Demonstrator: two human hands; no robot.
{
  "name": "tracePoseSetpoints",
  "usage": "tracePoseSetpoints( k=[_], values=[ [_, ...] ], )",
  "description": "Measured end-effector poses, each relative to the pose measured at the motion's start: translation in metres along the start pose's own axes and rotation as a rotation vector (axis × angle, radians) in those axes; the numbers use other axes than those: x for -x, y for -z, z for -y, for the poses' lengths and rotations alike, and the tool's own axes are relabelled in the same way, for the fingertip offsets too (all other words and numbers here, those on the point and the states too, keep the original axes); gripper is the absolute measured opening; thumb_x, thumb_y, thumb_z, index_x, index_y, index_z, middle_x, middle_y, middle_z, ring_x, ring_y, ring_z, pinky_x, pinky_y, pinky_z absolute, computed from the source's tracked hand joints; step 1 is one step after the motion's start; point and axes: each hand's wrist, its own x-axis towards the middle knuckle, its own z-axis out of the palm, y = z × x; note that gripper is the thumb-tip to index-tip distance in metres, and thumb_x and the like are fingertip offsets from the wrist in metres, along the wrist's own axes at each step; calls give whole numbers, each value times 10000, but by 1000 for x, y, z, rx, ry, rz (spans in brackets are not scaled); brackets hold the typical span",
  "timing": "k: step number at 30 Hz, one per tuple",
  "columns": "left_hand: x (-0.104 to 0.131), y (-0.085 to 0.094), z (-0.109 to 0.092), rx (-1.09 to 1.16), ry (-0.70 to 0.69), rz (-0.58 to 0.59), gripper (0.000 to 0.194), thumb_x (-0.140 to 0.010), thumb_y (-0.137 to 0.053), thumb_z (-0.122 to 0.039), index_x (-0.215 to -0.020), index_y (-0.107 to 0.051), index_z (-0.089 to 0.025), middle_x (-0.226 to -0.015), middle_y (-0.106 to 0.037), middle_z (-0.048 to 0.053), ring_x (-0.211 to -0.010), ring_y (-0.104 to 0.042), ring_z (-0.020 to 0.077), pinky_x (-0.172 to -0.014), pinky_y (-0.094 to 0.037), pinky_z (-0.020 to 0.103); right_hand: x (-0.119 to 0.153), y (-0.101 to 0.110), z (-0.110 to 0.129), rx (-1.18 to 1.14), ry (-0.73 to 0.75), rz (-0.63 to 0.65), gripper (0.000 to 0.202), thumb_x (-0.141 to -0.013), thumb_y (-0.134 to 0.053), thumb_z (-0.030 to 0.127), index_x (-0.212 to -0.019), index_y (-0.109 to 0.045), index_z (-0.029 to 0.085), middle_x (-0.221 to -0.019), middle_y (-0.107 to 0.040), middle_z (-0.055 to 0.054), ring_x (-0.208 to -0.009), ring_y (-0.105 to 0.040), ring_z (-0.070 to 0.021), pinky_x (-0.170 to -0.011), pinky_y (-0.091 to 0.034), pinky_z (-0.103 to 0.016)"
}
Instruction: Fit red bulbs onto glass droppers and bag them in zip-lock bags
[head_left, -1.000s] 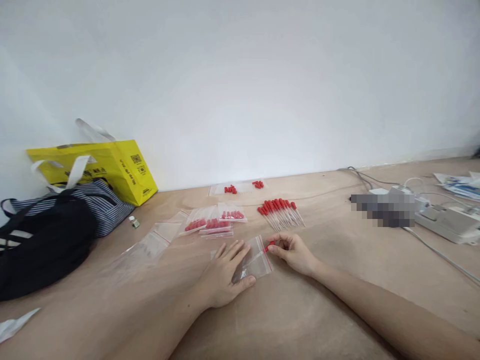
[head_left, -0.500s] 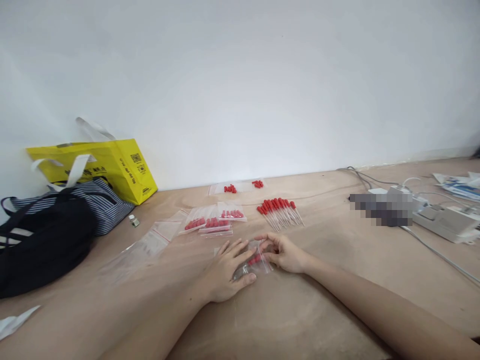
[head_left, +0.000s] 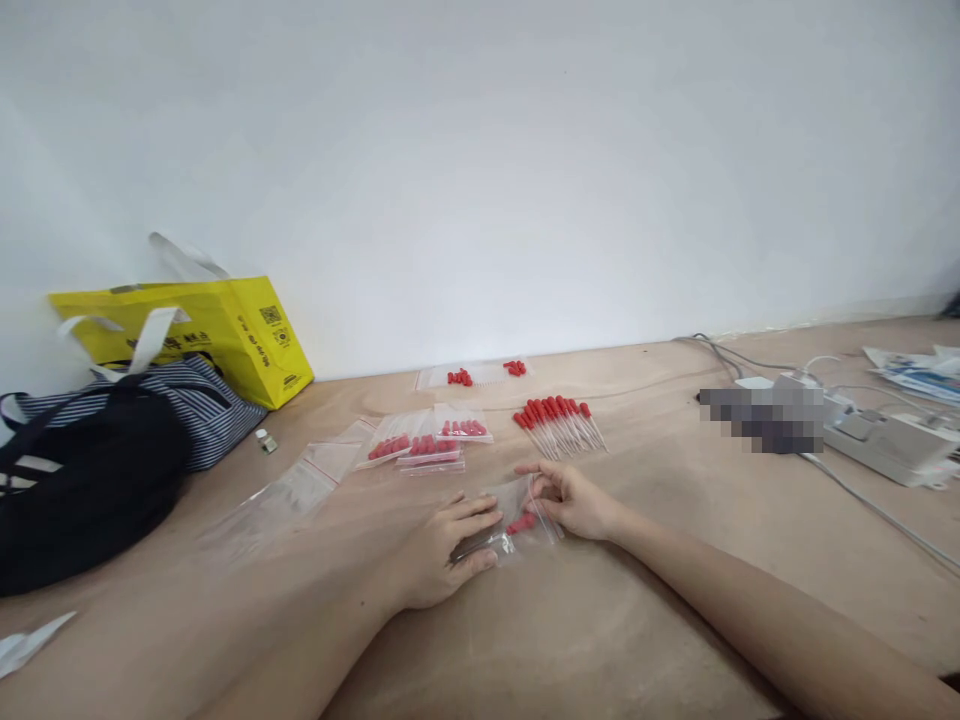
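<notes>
A clear zip bag [head_left: 510, 545] with red-tipped pieces inside lies between my hands. My left hand [head_left: 442, 550] rests on the bag's left part, thumb and fingers apart, palm down. At the bag's right edge, my right hand [head_left: 574, 500] pinches the plastic near the red zip line. Just beyond it, a row of red-capped clear sticks [head_left: 559, 425] lies fanned on the table. Filled bags with red tips [head_left: 431, 447] overlap behind my left hand. To their left are flat clear bags [head_left: 277, 500] with red zip lines.
Against the wall lies another bag with red pieces [head_left: 460, 378]. At left are a yellow bag [head_left: 274, 350], a striped and black bag [head_left: 97, 480] and a small bottle [head_left: 266, 440]. A power strip [head_left: 892, 445] with cables and a blurred dark item stand right.
My left hand has slid a little left, and more of the bag and its red pieces show between the hands. My right hand remains at the bag's right edge.
</notes>
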Motion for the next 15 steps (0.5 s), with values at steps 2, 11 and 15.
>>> tracePoseSetpoints(
  k=[2, 11, 15],
  values=[
    [-1, 0, 0, 7, -8, -2, 415, -818, -475, -361, -1214, -454, -239, -1306, -417, 61, -1212, -349, 230, -1024, -216, 475, -2, -3, -2, 136, 18, -119, 366, -680, -566, 194, -1036, -491, 157, -657, -526, 36, -516, -489, -68, -494, -385, -184],
    [-1, 0, 4, 38, -84, -164, 321, -770, -542, -307, -1072, -578, -203, -1045, -555, 74, -965, -534, 194, -841, -439, 331, -35, 60, 9, 754, -208, -660, 171, -701, -485, 215, -813, -599, 155, -785, -621, -47, -719, -563, -138, -627, -403, -222],
    [-2, -2, 7, 32, -95, -190, 300, -774, -536, -328, -1050, -583, -218, -1024, -562, 55, -937, -541, 185, -821, -443, 317, -57, 65, 10, 815, -334, -668, 179, -662, -542, 328, -698, -612, 167, -748, -629, -76, -745, -578, -196, -626, -399, -273]
  ],
)
